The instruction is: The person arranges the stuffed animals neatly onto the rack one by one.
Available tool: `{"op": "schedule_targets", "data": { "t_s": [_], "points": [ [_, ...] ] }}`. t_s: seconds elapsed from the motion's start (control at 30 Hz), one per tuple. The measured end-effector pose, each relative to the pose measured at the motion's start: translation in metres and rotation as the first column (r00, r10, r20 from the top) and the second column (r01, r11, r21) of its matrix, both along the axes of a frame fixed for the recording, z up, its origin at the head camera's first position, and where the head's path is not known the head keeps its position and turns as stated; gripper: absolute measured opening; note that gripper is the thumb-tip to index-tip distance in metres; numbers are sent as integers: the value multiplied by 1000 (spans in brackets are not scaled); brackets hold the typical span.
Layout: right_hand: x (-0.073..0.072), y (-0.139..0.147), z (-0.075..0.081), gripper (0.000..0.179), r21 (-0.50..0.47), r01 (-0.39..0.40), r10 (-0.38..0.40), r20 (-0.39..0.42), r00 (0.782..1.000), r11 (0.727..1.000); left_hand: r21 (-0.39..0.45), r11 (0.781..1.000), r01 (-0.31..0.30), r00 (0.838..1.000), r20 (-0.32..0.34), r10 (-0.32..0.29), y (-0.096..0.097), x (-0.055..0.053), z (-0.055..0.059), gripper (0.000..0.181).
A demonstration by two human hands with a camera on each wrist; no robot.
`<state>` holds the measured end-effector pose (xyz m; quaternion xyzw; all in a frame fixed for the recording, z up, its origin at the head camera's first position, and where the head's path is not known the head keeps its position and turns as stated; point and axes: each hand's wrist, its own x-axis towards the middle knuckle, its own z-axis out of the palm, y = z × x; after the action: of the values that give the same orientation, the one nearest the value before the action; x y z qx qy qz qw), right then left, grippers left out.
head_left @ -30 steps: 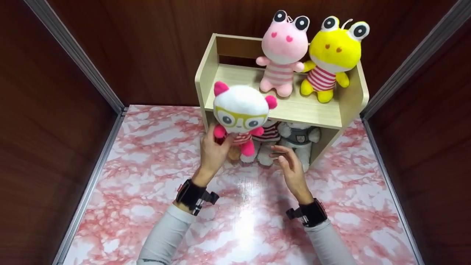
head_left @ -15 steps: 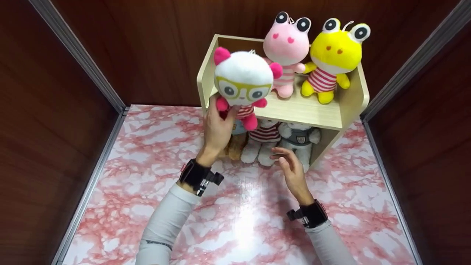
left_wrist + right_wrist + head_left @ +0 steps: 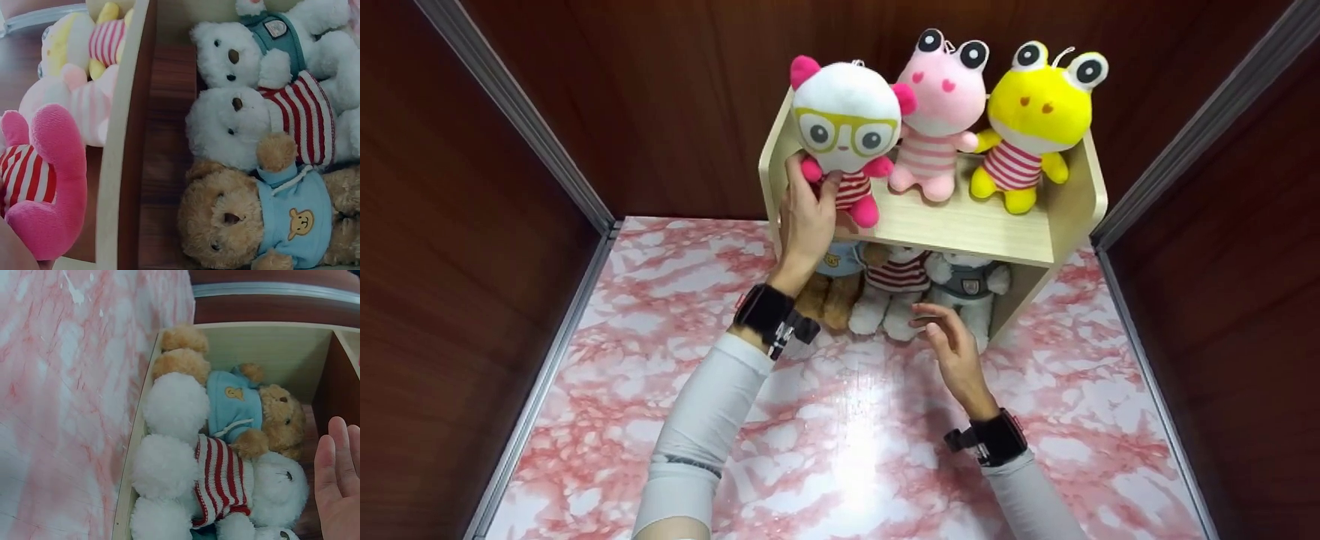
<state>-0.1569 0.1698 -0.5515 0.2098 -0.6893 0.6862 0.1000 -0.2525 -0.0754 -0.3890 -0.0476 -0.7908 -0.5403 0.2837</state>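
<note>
My left hand [image 3: 810, 219] grips a plush panda [image 3: 846, 124] by its striped body, thumb across the front. The panda has a white head, yellow glasses and pink ears, and it is upright at the left end of the upper shelf [image 3: 960, 225]. In the left wrist view its pink legs [image 3: 70, 185] show beside the shelf board. To its right a pink plush frog [image 3: 937, 97] and a yellow plush frog [image 3: 1039, 105] sit on that shelf. My right hand [image 3: 956, 352], fingers loosely bent and holding nothing, is in front of the lower compartment.
Below, a brown teddy bear in a blue hoodie [image 3: 236, 402], a white bear in a striped sweater [image 3: 222, 478] and a white bear in a grey-green top [image 3: 281, 45] sit side by side. A pink marbled surface [image 3: 660, 300] lies in front; dark wood panels [image 3: 457, 225] flank it.
My left hand has raised the panda from in front of the lower compartment up to the upper shelf's left end, uncovering the brown bear. My right hand stays nearly still.
</note>
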Motion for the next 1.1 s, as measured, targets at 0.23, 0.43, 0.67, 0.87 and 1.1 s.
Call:
{"op": "schedule_targets", "data": {
  "t_s": [0.23,0.43,0.67,0.87,1.1],
  "points": [
    [-1,-1,-3,30,13,3,-3,-16,1000,1000,-36,998,-51,999,13,52,-1,-26,6,45],
    [2,-2,-4,31,35,11,-11,-9,1000,999,-111,990,-92,995,34,96,-4,-41,11,43],
    [4,-3,-8,30,60,10,-9,-8,1000,998,-172,981,-90,988,113,110,-5,-53,15,47],
    [3,-5,-10,30,54,-2,3,-21,1000,999,-206,973,-101,980,151,133,-3,-61,11,46],
    [2,-6,-8,29,38,-10,12,-31,999,999,-201,975,-91,977,174,127,0,-69,11,43]
  ]
}}
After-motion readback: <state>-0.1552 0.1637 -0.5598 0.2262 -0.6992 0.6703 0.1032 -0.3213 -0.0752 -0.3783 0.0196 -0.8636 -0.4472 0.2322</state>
